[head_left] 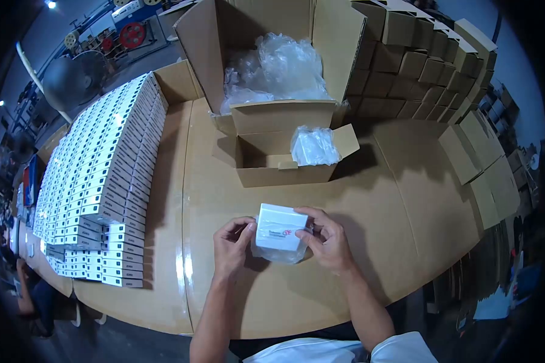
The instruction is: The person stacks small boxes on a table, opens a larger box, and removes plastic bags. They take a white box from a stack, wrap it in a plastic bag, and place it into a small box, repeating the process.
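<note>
A small white box (277,219) with a red logo and dark print is held over the table in front of me. A clear plastic bag (284,256) surrounds its lower part, while the top end of the box shows outside the film. My left hand (232,243) is closed, its thumb and forefinger pinching the bag beside the box's left edge. My right hand (328,240) grips the box from the right, fingers on its upper corner and thumb on the printed face. Just beyond stands an open cardboard carton (287,176) with a bagged white box (315,147) in its right side.
At left, many white boxes (116,175) stand in stacked rows on the cardboard-covered table (218,199). A large open carton (203,48) holds loose plastic bags (284,66) at the back. Brown cartons (399,60) are piled at the back right, with an open carton (484,163) below them.
</note>
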`<state>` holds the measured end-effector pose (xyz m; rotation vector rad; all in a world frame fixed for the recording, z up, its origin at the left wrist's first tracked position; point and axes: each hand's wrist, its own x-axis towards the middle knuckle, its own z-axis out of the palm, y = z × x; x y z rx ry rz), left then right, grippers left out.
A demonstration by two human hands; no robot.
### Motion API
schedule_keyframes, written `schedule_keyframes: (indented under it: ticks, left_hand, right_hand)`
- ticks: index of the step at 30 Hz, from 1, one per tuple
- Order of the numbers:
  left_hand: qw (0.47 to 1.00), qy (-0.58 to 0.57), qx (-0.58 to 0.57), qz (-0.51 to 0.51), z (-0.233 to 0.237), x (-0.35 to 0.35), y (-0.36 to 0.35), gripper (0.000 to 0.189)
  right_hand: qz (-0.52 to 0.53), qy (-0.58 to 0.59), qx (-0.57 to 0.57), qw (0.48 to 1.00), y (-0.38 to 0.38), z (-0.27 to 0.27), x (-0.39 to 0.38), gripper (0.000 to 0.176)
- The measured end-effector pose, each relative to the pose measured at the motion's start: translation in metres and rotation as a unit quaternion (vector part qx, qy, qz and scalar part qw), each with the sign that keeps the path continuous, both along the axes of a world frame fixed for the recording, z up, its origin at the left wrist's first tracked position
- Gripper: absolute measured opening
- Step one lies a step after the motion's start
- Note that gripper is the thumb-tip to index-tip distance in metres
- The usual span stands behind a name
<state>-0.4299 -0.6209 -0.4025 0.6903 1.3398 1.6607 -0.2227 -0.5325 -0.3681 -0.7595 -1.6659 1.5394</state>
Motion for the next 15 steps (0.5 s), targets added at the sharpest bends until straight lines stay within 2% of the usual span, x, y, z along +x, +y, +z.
schedule_keyframes:
  ticks: [5, 8, 10, 14, 15]
  left_hand:
    - [0.999, 0.027, 0.03, -0.006, 0.002, 0.006, 0.003, 0.014]
    - [0.999, 0.027, 0.04, -0.006, 0.004, 0.01, 0.001, 0.014]
    - [0.998, 0.035, 0.051, 0.003, 0.005, 0.014, 0.002, 0.013]
    - [0.996, 0.024, 0.08, 0.013, 0.008, 0.021, 0.003, 0.01]
    - [0.996, 0.003, 0.093, 0.018, 0.008, 0.022, 0.004, 0.009]
  right_hand:
    - [-0.025, -0.054, 0.031, 0.998, 0.0, 0.001, 0.0, 0.025]
    - [-0.028, -0.042, 0.135, 0.989, 0.006, -0.005, 0.001, 0.017]
    - [-0.064, -0.027, 0.106, 0.992, 0.002, -0.007, 0.0, 0.015]
    - [-0.083, 0.01, 0.038, 0.996, 0.003, -0.009, 0.0, 0.017]
    - [-0.063, 0.065, 0.022, 0.996, 0.005, -0.009, -0.001, 0.033]
